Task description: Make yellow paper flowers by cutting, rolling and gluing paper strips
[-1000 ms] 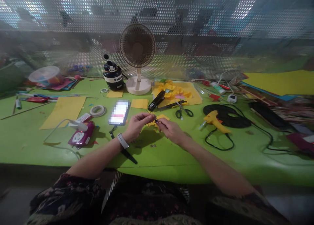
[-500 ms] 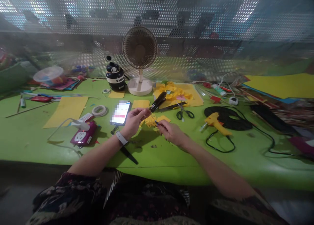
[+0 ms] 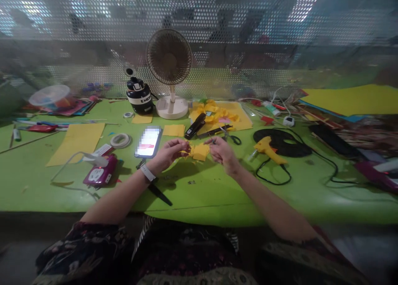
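My left hand [image 3: 172,153] is closed in a pinch left of a small pile of yellow paper pieces [image 3: 200,151]. Whatever its fingertips hold is too small to make out. On the other side of the pile, my right hand [image 3: 223,155] is closed around a small, thin dark tool [image 3: 213,141], whose tip points left; its kind is unclear. Behind the hands lie a black stapler [image 3: 195,126] and a pair of scissors [image 3: 234,138], partly hidden by the right hand. A phone [image 3: 148,141] with a lit screen is beside my left hand.
A white fan [image 3: 172,107] and a dark bottle [image 3: 139,99] stand at the back. Crumpled yellow paper [image 3: 222,113] lies behind the stapler. To the right is a yellow glue gun [image 3: 270,151] with its cord; to the left, a tape roll [image 3: 120,141] and a purple power socket [image 3: 101,171].
My hands have moved apart. The right hand with its thin tool has shifted up and right, away from the left fingertips, leaving more of the yellow paper in view. The camera has turned slightly.
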Motion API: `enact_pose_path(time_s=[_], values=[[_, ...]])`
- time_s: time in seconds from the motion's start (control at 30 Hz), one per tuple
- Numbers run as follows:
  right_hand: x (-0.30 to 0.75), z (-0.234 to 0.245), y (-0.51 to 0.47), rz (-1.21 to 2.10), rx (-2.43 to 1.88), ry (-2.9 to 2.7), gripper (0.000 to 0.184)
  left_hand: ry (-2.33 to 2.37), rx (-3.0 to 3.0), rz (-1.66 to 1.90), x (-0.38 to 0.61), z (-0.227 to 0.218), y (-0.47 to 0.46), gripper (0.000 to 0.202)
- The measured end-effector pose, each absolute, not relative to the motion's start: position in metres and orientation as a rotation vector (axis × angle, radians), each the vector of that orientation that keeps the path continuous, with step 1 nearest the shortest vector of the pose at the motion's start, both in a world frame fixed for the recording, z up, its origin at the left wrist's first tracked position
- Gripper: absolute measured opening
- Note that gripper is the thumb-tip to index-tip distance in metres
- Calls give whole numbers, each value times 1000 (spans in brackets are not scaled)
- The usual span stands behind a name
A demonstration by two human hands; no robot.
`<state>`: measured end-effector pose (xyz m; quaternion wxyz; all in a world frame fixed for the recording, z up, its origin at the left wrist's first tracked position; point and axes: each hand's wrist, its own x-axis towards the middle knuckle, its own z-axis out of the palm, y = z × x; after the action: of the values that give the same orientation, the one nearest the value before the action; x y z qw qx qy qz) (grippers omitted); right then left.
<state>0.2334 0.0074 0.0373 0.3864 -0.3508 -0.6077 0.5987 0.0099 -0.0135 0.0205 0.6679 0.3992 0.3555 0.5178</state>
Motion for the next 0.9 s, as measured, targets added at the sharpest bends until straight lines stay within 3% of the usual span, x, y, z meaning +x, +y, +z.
enact_pose_path(time_s=[0.33,0.6,0.9], values=[[223,34,0,1921,-876,-1501,24,716,1052,1000,13,14,-17,22],[216,32,-6,1949,-958,-1408,32,725,1123,981,16,15,-18,24],[214,31,-8,1944,-944,-1372,27,749,1089,1021,20,14,-19,24]])
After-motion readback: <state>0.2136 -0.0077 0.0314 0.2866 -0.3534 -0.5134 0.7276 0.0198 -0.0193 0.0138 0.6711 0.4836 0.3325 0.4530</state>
